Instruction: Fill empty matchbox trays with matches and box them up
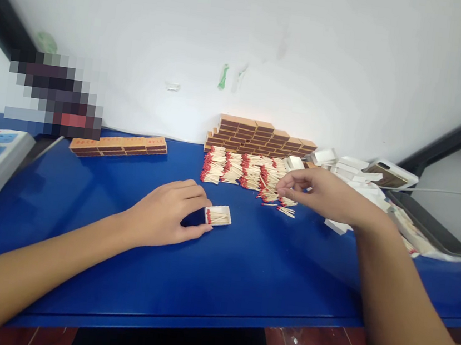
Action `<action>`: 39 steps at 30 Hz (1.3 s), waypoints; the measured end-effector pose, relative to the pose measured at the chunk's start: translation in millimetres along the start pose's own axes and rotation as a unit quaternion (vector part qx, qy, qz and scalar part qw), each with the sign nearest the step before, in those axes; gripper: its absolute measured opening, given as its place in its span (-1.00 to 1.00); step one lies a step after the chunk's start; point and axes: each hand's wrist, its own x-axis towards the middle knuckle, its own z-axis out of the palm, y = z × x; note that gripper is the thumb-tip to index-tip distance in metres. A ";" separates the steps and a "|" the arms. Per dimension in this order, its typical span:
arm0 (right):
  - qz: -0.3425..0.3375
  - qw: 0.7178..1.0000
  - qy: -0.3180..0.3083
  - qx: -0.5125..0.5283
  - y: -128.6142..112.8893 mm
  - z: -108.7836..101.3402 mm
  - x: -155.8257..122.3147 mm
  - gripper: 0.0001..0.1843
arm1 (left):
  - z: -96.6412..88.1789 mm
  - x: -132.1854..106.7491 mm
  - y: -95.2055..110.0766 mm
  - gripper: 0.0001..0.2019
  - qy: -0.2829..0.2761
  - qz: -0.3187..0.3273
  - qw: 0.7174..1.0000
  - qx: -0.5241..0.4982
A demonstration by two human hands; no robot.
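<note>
A small white matchbox tray [224, 221] with some red-tipped matches in it lies on the blue table. My left hand [175, 208] grips its left end between thumb and fingers. Farther back, rows of loose matches [233, 168] are heaped in front of the stacked matchboxes. My right hand [316, 191] is at the right side of this heap, thumb and fingertips pinched together at the matches [269, 183]. What exactly lies between those fingertips is hard to make out, but match sticks touch them. A few stray matches [287, 211] lie just in front of the heap.
Stacked brown matchboxes [255, 136] stand against the white wall, and a row of matchboxes [120, 145] sits at the back left. White trays [352, 168], a phone [392, 175] and a dark tray [433, 228] are on the right. A power strip [8, 167] lies far left.
</note>
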 end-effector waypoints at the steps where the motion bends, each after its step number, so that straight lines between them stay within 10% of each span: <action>1: -0.001 1.000 -0.013 0.017 0.1 -1.8 -0.4 -0.62 | 0.0 0.0 0.1 -0.73 0.000 0.000 1.000 0.000; 23: 0.025 0.995 -0.096 -0.008 17.1 16.7 12.4 -0.56 | 1.0 -2.1 -0.2 -0.72 0.003 0.008 1.000 0.006; 39: -0.135 0.991 -0.022 0.007 -39.0 49.8 4.0 -0.77 | 2.8 -0.6 0.6 -0.74 -0.009 -0.015 1.000 0.003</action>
